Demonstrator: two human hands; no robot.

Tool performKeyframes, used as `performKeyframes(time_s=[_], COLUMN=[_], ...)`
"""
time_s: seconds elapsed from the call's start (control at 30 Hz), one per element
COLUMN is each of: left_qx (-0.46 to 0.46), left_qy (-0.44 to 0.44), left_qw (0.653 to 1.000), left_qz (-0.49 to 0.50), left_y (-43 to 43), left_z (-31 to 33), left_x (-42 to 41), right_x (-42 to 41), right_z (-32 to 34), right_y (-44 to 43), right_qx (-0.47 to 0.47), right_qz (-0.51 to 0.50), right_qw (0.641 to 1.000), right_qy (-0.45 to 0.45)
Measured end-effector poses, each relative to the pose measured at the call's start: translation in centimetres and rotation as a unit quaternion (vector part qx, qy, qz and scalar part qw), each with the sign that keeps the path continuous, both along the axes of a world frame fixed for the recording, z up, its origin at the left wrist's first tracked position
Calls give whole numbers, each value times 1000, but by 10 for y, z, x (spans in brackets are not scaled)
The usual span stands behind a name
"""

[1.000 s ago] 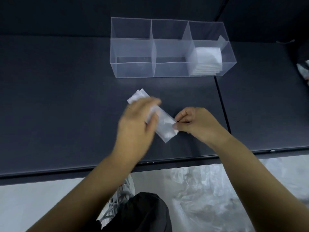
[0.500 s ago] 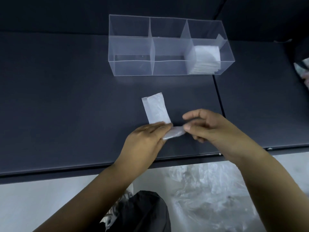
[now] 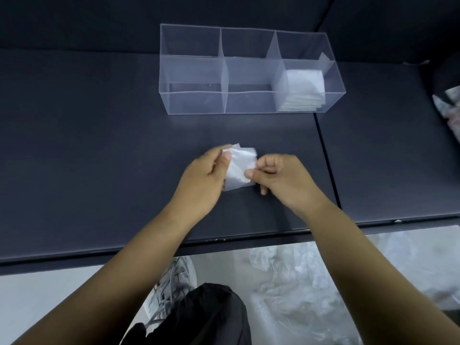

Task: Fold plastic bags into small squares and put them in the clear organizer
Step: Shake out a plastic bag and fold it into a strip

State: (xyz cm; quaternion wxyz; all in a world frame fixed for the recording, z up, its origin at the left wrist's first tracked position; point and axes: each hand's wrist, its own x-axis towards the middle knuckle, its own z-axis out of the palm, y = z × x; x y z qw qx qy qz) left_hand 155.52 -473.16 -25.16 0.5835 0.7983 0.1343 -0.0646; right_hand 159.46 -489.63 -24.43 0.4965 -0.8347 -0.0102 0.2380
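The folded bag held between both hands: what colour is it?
Translucent white, with no print; the folded bag shows best in the head view.

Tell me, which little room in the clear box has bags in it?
The right-end compartment of the clear organizer: a stack of folded white squares sits in it. The middle compartment and left compartment hold nothing.

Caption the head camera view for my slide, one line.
Left hand and right hand pinch a folded white plastic bag at the dark table; clear three-compartment organizer behind holds folded squares at right.
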Motion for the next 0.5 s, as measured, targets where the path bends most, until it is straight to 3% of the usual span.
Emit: performKeyframes(time_s=[0.07,0.13,0.2,0.27,0.37,0.5], left_qx=[-4,112,255,346,399,474], left_qy=[9,-62,-178,-247,-199,-72], left_qw=[998,987,948,905,884,861], left_qz=[67,98,71,-18,-140,-169], left_y=[2,4,1,-6,-13,-7], left_z=[-1,-3,-3,-10,-22,-33], left_x=[2,-2,-6,-9,-12,-14], right_x=[4,7,9,10,10,7], right_z=[0,-1,-1,0,0,0], right_y=[4,7,11,15,21,28], right_qx=[-11,-31,-53,-65,-87,-135], right_qz=[-16,-33,-43,-46,-49,-52], right_qw=[1000,999,998,997,995,989], right_qy=[8,15,14,7,-2,-34])
